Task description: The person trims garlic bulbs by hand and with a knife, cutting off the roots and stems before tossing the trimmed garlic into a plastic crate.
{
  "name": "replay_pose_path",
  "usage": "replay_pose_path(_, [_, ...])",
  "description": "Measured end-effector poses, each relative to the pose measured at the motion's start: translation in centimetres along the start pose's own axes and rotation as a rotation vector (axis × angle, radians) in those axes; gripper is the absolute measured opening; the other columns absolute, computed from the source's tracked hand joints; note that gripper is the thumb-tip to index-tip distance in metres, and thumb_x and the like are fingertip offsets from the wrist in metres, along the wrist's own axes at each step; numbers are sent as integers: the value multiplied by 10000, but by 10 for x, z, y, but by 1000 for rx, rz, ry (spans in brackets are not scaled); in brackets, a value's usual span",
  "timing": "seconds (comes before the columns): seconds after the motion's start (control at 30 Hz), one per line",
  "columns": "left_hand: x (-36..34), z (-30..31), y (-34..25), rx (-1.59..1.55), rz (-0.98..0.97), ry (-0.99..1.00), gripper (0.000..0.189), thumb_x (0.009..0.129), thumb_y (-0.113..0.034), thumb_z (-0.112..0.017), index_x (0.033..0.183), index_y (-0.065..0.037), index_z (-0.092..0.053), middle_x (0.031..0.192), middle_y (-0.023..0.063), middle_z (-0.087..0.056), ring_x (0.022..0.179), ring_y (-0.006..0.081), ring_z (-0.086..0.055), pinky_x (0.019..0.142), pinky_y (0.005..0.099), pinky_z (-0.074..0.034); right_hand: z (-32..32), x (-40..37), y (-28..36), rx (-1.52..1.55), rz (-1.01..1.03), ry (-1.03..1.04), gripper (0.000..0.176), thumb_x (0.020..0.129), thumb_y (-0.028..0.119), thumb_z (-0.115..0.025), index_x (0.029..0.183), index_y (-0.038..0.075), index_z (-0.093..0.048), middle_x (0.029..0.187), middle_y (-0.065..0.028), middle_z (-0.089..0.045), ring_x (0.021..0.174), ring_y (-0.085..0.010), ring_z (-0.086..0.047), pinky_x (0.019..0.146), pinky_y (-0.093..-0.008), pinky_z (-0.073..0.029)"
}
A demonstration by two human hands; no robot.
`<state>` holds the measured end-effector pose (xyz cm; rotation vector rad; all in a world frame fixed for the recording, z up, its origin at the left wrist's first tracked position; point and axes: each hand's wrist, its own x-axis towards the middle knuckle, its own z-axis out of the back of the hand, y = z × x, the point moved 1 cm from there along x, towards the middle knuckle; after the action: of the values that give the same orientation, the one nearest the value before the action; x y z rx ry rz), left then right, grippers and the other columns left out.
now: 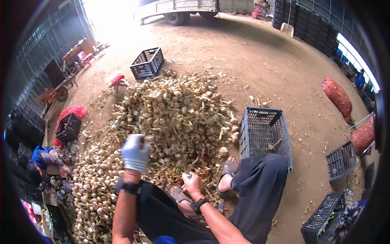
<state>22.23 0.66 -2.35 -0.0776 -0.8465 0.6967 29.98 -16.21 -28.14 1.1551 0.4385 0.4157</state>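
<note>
My left hand, in a white-and-blue striped glove, is raised over the left side of a garlic heap; its fingers are smeared by motion. Bare and closed, my right hand grips a knife whose narrow blade points away from me. Around the blade lie garlic bulbs with dry stalks and leaves. Trimmed-looking bulbs spread across the ground at the left, beside my left forearm. A grey plastic crate stands beside my right knee, with a stalked garlic bulb inside.
Behind the heap is a black crate, with a low stool to its left. A person sits at the far left near another crate. Red mesh sacks and more crates line the right. A truck stands behind.
</note>
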Motion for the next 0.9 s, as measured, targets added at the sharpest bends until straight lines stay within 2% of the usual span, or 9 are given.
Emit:
replay_pose_path(0.07, [6, 34, 66, 114, 60, -68, 192, 780, -129, -702, 956, -62, -666, 895, 148, -658, 811, 337, -649, 722, 406, -521, 21, 16, 2, -173, -84, -67, 315, 831, 374, -695, 797, 61, -704, 704, -160, -683, 677, -349, -678, 619, -437, -499])
replay_pose_path(0.17, [3, 123, 139, 416, 507, -144, 315, 830, -175, -708, 1095, -18, -643, 1025, 172, -667, 917, 315, -644, 832, 409, -494, 46, 47, -13, -145, -80, -246, 372, 817, 401, -690, 803, 30, -718, 702, -175, -690, 706, -380, -686, 652, -464, -518])
replay_pose_path(0.23, [-43, 169, 253, 628, 382, -158, 486, 865, -233, -704, 1259, 19, -574, 1166, 207, -636, 1061, 329, -614, 961, 389, -456, 61, 77, -22, -263, -167, -350, 398, 802, 406, -699, 754, 11, -712, 701, -186, -691, 703, -394, -684, 663, -473, -525])
replay_pose_path(0.3, [-93, 186, 323, 205, 670, -199, 450, 897, -215, -659, 1256, 40, -566, 1208, 172, -631, 1100, 274, -600, 992, 367, -446, 79, 106, -24, -283, -201, -428, 395, 783, 397, -714, 710, 8, -702, 706, -198, -691, 711, -401, -689, 674, -488, -527])
replay_pose_path(0.37, [-123, 169, 296, 366, 609, -160, 404, 897, -178, -651, 1235, 33, -585, 1194, 161, -644, 1066, 242, -614, 977, 361, -467, 83, 145, -61, -426, -157, -497, 453, 814, 429, -694, 751, -19, -719, 726, -251, -675, 696, -431, -679, 635, -503, -516])
replay_pose_path(0.53, [-216, 69, 305, -9, 842, 26, 325, 885, -123, -689, 1187, -23, -624, 1104, 104, -673, 979, 178, -626, 919, 322, -504, 109, 188, -67, -478, -217, -460, 506, 797, 451, -735, 802, -53, -703, 781, -283, -676, 757, -452, -676, 665, -516, -501])
replay_pose_path(0.73, [-196, -52, 187, -346, 964, 496, 370, 825, -80, -699, 1184, -27, -627, 1064, 89, -677, 891, 175, -650, 816, 305, -535, 104, 219, -112, -600, -365, -350, 526, 786, 492, -723, 900, -21, -711, 922, -272, -698, 902, -460, -675, 762, -527, -531])
replay_pose_path(0.77, [-207, -73, 189, -251, 752, 549, 352, 828, -91, -696, 1171, -32, -642, 1049, 96, -690, 868, 175, -673, 800, 301, -546, 102, 221, -118, -611, -376, -342, 526, 786, 492, -723, 900, -21, -711, 922, -272, -698, 902, -460, -675, 762, -527, -531])
replay_pose_path(0.9, [-183, -126, 131, -403, 712, 820, 368, 841, -159, -712, 1191, -67, -644, 1057, 98, -699, 908, 181, -687, 822, 307, -549, 99, 225, -107, -546, -342, -303, 496, 785, 482, -729, 907, 1, -716, 896, -254, -706, 869, -452, -683, 728, -519, -525])
